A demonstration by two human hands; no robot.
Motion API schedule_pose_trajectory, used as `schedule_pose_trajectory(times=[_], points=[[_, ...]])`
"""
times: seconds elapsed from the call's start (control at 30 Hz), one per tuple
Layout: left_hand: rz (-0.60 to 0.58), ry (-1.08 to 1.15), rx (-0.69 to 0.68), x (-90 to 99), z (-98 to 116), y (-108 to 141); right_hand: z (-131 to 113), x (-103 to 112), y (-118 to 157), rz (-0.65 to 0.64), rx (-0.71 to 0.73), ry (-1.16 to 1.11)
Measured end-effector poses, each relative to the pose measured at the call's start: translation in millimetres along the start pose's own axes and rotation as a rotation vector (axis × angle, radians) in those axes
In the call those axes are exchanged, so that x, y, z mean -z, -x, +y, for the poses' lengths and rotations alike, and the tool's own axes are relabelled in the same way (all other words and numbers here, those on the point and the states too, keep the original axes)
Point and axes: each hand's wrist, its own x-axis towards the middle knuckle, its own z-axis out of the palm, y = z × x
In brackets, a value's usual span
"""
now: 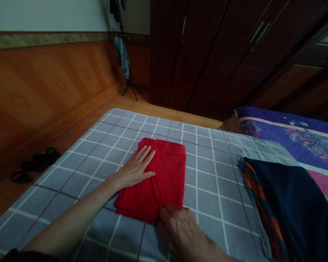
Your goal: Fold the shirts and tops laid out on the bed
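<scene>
A folded red garment point(164, 171) lies flat on a grey checked bedsheet point(213, 182). My left hand point(136, 167) rests palm down on its left half, fingers spread and pointing away from me. My right hand point(180, 227) sits at the garment's near right corner, fingers curled over the cloth edge; whether it pinches the cloth is hard to tell.
A stack of dark blue and orange-patterned folded clothes point(284, 203) lies to the right. A purple quilt point(289, 134) covers the far right. Dark wooden wardrobes point(221, 54) stand behind. Black sandals point(34, 163) lie on the floor at left, a stand with hanging clothes point(124, 54) in the corner.
</scene>
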Motion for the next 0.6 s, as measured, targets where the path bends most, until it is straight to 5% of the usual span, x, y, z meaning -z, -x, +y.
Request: schedule_pose_trajectory(times=[0.2,0.43,0.6], points=[[-0.084,-0.02,-0.072,10.3,16.9,21.1,10.3,2.6,14.7,-0.038,-0.04,-0.083],[-0.215,-0.129,-0.071,30.2,33.4,75.2,19.8,4.6,23.3,0.047,-0.036,-0.039],[-0.171,-0.195,-0.055,36.4,30.7,104.9,25.1,-11.6,32.8,0.157,0.025,0.083]])
